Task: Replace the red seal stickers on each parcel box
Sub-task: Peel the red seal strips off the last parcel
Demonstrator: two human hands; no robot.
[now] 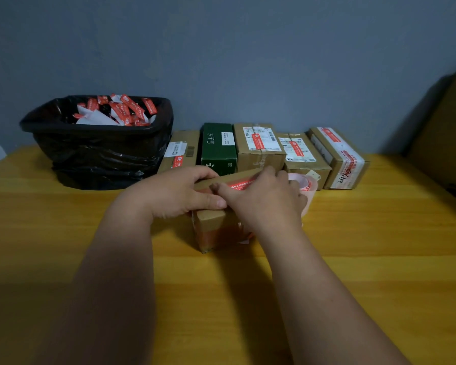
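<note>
Both hands work the near parcel box.
Left hand grips its top, likely steadying it; right hand pinches the red seal sticker, apparently peeling or pressing.

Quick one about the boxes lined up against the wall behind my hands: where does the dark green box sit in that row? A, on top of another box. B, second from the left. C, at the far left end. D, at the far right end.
B: the dark green box stands second from the left, between a brown box with a red sticker on its left and a taller brown box on its right.
</note>
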